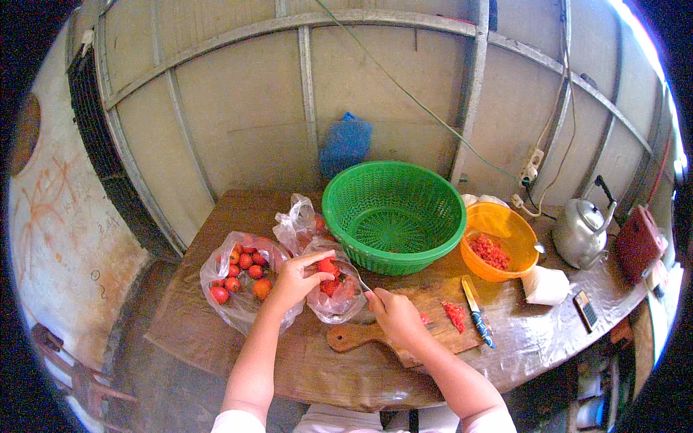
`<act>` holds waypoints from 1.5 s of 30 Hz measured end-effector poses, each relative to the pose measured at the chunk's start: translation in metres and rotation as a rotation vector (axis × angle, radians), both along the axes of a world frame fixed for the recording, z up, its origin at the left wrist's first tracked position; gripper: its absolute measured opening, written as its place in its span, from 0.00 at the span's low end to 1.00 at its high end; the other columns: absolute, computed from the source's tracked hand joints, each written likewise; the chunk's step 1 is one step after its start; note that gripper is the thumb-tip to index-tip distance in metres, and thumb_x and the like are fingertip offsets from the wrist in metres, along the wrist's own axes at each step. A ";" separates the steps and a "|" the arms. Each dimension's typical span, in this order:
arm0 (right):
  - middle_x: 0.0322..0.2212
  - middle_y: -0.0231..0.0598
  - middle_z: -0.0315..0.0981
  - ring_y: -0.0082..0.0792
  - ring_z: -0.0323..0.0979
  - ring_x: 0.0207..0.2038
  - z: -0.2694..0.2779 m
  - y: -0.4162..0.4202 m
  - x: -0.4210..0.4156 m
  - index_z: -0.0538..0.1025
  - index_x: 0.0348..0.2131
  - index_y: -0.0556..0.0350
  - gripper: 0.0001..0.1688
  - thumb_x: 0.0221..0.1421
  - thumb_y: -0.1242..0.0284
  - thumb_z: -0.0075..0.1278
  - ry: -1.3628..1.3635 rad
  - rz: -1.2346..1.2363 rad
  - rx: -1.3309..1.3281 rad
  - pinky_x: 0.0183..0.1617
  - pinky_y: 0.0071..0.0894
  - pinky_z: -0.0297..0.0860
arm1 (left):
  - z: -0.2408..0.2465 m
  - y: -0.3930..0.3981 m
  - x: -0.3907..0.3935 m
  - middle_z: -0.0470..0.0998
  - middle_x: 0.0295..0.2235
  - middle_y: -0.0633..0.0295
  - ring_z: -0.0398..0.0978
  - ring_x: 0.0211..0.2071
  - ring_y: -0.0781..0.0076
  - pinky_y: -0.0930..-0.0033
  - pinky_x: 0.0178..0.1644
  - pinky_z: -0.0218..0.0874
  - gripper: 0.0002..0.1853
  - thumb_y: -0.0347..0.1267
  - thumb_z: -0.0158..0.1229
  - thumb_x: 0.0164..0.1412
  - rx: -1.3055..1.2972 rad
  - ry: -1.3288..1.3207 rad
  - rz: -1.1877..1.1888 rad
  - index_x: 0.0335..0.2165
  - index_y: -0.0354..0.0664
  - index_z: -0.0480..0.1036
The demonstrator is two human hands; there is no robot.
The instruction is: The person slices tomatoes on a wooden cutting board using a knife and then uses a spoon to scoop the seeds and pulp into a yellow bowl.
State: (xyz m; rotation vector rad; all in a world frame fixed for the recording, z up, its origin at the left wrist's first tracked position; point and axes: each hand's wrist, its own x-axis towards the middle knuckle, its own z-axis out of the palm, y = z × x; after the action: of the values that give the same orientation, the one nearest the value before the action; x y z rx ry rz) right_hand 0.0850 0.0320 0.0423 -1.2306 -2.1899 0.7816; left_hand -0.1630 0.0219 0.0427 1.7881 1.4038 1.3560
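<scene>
My left hand [296, 280] pinches a red tomato piece [327, 266] between thumb and fingers. A metal spoon [361, 280] is gripped by its handle in my right hand [398, 316], its bowl beside the tomato piece. Both are above a clear plastic bag [342, 313] holding red tomato pieces [330, 287]. To the left, an open plastic bag [210, 270] contains several whole tomatoes [245, 261]. Partly under my right arm lies a wooden cutting board [354, 334] with a small heap of chopped tomato [453, 316]. A knife with a blue patterned handle [478, 319] rests along its right edge.
A large green plastic basket [395, 254] stands behind my hands. Right of it, an orange bowl [501, 276] holds chopped red pieces [489, 251]. Farther right are a white packet [546, 285], a calculator [585, 310] and a metal kettle [579, 238]. A knotted bag [295, 222] sits behind.
</scene>
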 end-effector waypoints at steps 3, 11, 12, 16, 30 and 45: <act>0.23 0.60 0.76 0.66 0.74 0.28 -0.002 -0.002 -0.002 0.73 0.36 0.56 0.19 0.68 0.59 0.40 -0.010 -0.039 0.076 0.32 0.65 0.69 | 0.000 0.001 -0.002 0.78 0.51 0.58 0.76 0.46 0.74 0.71 0.53 0.69 0.27 0.23 0.67 0.54 -0.004 -0.089 -0.007 0.54 0.37 0.73; 0.21 0.55 0.76 0.59 0.76 0.24 -0.012 0.000 -0.005 0.71 0.40 0.51 0.10 0.62 0.66 0.46 0.068 -0.088 0.307 0.27 0.62 0.70 | 0.000 0.004 -0.003 0.77 0.50 0.57 0.75 0.49 0.73 0.70 0.55 0.67 0.26 0.23 0.66 0.55 -0.011 -0.174 -0.004 0.54 0.37 0.73; 0.22 0.55 0.76 0.59 0.76 0.24 -0.011 -0.001 -0.004 0.72 0.41 0.51 0.11 0.62 0.66 0.46 0.071 -0.085 0.329 0.27 0.61 0.70 | -0.001 0.004 -0.004 0.77 0.50 0.58 0.75 0.49 0.74 0.70 0.55 0.67 0.26 0.23 0.66 0.55 -0.002 -0.183 -0.007 0.54 0.37 0.73; 0.22 0.53 0.77 0.57 0.77 0.24 -0.011 -0.002 -0.005 0.74 0.44 0.50 0.13 0.62 0.66 0.46 0.049 -0.093 0.376 0.28 0.59 0.71 | -0.006 0.006 -0.004 0.77 0.50 0.58 0.75 0.48 0.74 0.70 0.54 0.69 0.26 0.23 0.67 0.55 0.012 -0.178 -0.005 0.54 0.38 0.73; 0.21 0.48 0.77 0.52 0.77 0.23 -0.016 -0.002 -0.005 0.75 0.46 0.48 0.15 0.60 0.66 0.49 0.044 -0.079 0.465 0.25 0.54 0.72 | -0.008 0.007 -0.005 0.77 0.51 0.58 0.76 0.47 0.73 0.67 0.51 0.73 0.27 0.22 0.68 0.53 0.130 0.076 0.047 0.53 0.40 0.75; 0.25 0.56 0.77 0.57 0.78 0.29 -0.006 -0.006 -0.006 0.79 0.41 0.57 0.12 0.60 0.70 0.50 0.116 -0.038 0.270 0.32 0.53 0.72 | -0.001 0.000 0.007 0.79 0.50 0.59 0.76 0.47 0.74 0.71 0.51 0.70 0.27 0.21 0.66 0.53 0.017 0.013 0.017 0.53 0.40 0.74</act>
State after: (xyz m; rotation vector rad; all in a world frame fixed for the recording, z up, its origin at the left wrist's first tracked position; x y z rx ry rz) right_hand 0.0792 0.0256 0.0367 -1.0617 -2.0911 0.5084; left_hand -0.1556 0.0221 0.0417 1.8029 1.4216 1.3707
